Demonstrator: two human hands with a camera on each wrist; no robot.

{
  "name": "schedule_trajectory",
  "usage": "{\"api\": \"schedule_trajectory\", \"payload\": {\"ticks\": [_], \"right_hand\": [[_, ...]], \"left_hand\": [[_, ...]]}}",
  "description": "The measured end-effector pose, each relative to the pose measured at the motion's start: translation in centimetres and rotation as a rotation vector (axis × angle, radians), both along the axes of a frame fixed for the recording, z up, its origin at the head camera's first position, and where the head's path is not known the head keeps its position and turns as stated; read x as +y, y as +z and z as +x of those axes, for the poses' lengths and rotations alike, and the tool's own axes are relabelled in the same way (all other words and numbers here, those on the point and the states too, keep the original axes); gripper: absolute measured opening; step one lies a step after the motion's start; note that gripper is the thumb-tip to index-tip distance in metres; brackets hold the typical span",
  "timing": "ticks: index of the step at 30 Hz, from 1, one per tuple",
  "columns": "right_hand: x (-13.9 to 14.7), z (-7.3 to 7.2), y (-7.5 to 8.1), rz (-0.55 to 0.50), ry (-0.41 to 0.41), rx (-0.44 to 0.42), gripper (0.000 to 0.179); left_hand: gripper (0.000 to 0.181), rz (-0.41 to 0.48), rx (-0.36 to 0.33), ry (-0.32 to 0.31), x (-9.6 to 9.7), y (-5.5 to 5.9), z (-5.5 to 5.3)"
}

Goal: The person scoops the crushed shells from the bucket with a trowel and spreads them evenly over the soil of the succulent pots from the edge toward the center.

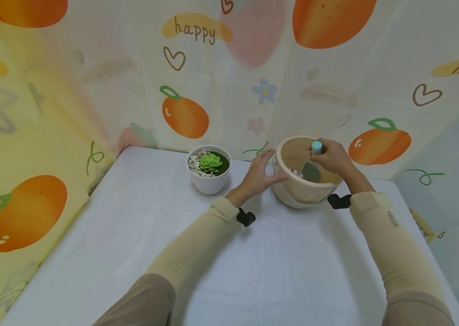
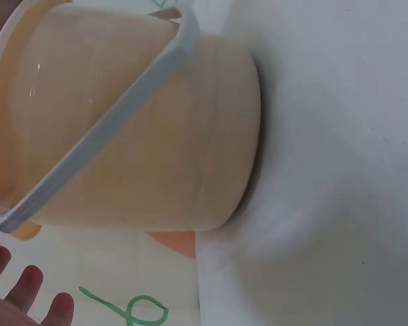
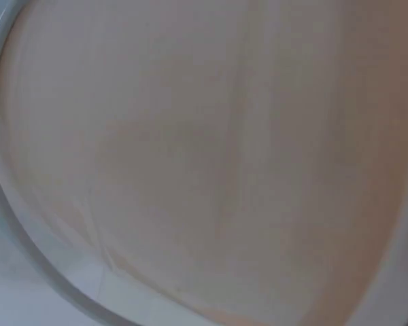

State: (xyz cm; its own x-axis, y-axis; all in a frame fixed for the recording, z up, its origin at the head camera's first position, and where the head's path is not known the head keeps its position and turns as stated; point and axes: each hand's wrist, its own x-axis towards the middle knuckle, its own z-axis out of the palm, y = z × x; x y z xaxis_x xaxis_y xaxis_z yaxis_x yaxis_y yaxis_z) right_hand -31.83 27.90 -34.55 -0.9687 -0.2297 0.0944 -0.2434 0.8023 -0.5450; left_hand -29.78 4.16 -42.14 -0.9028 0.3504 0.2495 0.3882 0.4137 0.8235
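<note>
A peach-coloured bucket stands on the table, its grey bail handle slanting down across the outside. My right hand is over the bucket's right rim and grips the light-blue-ended handle of a small shovel. The shovel's dark grey-green blade is down inside the bucket, beside some white pebbles. At the bucket's left side, my left hand has its fingers spread, the thumb overlapping the bucket wall in the head view. In the right wrist view the bucket wall fills most of the picture.
Left of the bucket, a white pot holds a green succulent, white pebbles and a dark green patch. Both stand near the back edge of the white-covered table. A fruit-print curtain hangs right behind.
</note>
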Motion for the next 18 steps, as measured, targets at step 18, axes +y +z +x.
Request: {"api": "schedule_trajectory", "payload": {"ticks": [18], "right_hand": [[-1.2,-0.8,-1.6,0.092,-0.067,0.042,0.033]], "left_hand": [[0.098,-0.039,-0.003,0.023,1.4,-0.3,-0.2]]}}
